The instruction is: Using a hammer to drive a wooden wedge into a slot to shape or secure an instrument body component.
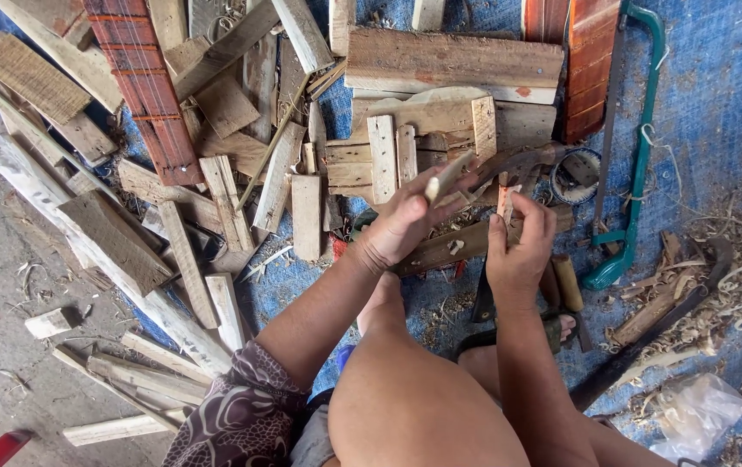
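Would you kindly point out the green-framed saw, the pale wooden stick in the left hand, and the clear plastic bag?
green-framed saw [643, 156], head view, on its green frame.
pale wooden stick [442, 180], head view, mid-length above the fingers.
clear plastic bag [698, 415], head view, on its crumpled middle.

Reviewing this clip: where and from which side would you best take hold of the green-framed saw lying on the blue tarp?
Probably the green-framed saw is best gripped at its lower handle end, near the person's right hand. Come from above: it lies flat on the blue tarp, long frame running away, with the thin blade along its left side.
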